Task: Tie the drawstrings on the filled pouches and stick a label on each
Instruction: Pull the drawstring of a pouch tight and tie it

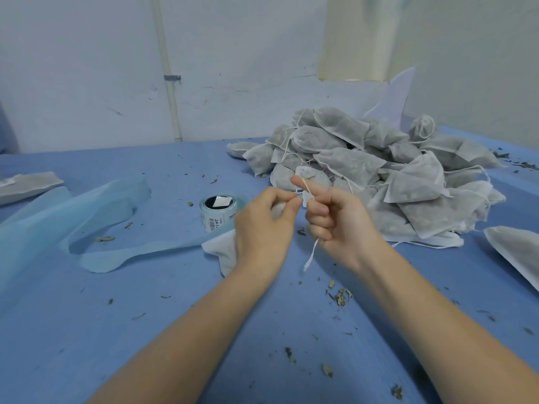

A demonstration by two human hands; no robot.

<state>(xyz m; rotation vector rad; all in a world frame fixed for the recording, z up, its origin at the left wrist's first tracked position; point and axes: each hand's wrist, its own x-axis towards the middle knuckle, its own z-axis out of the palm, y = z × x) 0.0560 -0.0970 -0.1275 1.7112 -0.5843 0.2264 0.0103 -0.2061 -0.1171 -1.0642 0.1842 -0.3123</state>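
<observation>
A white filled pouch (223, 252) lies on the blue table under my left hand (264, 225), which grips its gathered neck. My right hand (335, 217) holds the white drawstring (310, 255): the string runs over my raised index finger and its loose end hangs below my curled fingers. The two hands almost touch above the pouch's mouth. A roll of labels (217, 212) stands just left of my left hand. A big heap of filled pouches (379, 176) with loose drawstrings lies behind my hands on the right.
A long strip of pale blue backing paper (87, 217) curls across the table's left side. Another pouch (516, 255) lies at the right edge and one flat pouch (26, 185) at the far left. Dry herb crumbs (339, 297) are scattered on the blue cloth. A white wall stands behind.
</observation>
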